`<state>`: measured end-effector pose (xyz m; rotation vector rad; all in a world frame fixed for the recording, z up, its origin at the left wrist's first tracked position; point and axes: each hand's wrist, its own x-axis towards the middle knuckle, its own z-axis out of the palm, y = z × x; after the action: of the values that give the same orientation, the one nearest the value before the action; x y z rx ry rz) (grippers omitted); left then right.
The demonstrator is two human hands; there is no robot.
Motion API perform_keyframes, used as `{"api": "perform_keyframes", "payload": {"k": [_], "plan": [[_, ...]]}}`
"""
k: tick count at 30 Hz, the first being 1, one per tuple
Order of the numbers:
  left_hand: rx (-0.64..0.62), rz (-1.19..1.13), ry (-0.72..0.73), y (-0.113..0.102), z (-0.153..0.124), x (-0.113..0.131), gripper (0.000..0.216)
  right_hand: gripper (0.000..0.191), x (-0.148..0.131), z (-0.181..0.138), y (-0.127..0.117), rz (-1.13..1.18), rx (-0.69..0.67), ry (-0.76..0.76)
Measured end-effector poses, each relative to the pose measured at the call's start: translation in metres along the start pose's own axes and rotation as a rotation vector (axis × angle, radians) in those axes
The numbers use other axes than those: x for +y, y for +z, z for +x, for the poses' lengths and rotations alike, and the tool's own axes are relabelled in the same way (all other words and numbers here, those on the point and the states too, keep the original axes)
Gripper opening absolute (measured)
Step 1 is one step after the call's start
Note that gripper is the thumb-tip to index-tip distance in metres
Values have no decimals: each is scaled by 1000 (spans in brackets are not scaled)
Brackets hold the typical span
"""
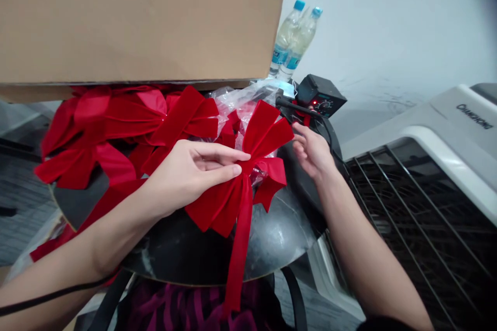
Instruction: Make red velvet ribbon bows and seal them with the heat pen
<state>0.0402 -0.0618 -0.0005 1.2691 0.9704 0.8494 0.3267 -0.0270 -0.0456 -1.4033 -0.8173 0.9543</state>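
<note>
A red velvet bow [225, 201] is pinched at its centre between the thumb and forefinger of my left hand [194, 168]. Its loops fan out on both sides, and one long tail hangs over the front edge of the round dark table [279, 238]. Just right of the bow is my right hand [312, 150], its fingers loosely bent and apart, with nothing visible in them. Behind the left hand lies a pile of more red bows [135, 119], partly overlapping one another. Crumpled clear plastic [240, 98] shows behind the held bow.
A large cardboard box [140, 20] stands along the back. Two bottles with blue caps [295, 36] and a black control box [321, 95] with a red light are at the back right. A white heater-like appliance [423, 139] with a dark grille stands on the right.
</note>
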Motion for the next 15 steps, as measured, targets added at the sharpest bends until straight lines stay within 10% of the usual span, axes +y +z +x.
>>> {"api": "perform_keyframes", "payload": {"k": [7,15], "plan": [[13,-56,-50,-3,4,-6,20,49,25,78,32,20,45,-216],[-41,-2,-151,-14,9,-14,29,22,14,72,8,-205,284,-516]]}}
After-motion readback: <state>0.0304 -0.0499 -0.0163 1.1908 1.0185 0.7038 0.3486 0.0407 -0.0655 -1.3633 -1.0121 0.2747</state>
